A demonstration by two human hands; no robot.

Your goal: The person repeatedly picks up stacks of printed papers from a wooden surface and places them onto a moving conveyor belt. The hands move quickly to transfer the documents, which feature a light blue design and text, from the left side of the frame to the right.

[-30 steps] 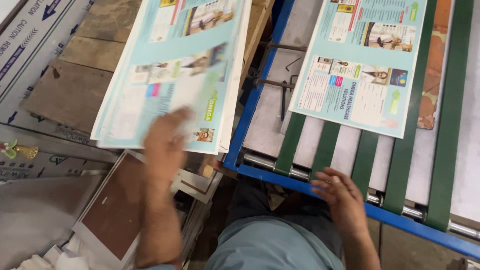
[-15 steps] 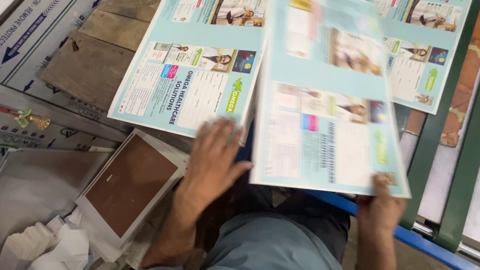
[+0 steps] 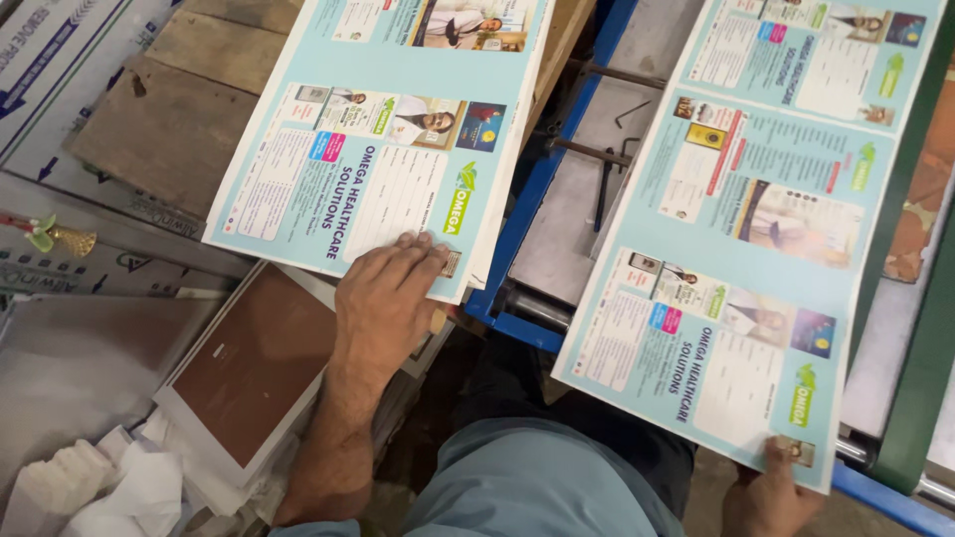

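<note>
The left hand (image 3: 383,298) is lying flat, fingers pressed together, on the near corner of the stack of printed sheets (image 3: 388,149), steadying it. The right hand (image 3: 771,492) is pinching one printed sheet (image 3: 756,229) at its near corner, over the blue-framed machine bed (image 3: 537,189).

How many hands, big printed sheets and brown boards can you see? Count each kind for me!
Hands: 2, the left hand on the stack's top sheet and the right hand holding a sheet's corner.
Big printed sheets in plain view: 2, the stack's top sheet and the held sheet.
Brown boards: 1, the brown board.
Total: 5
</note>
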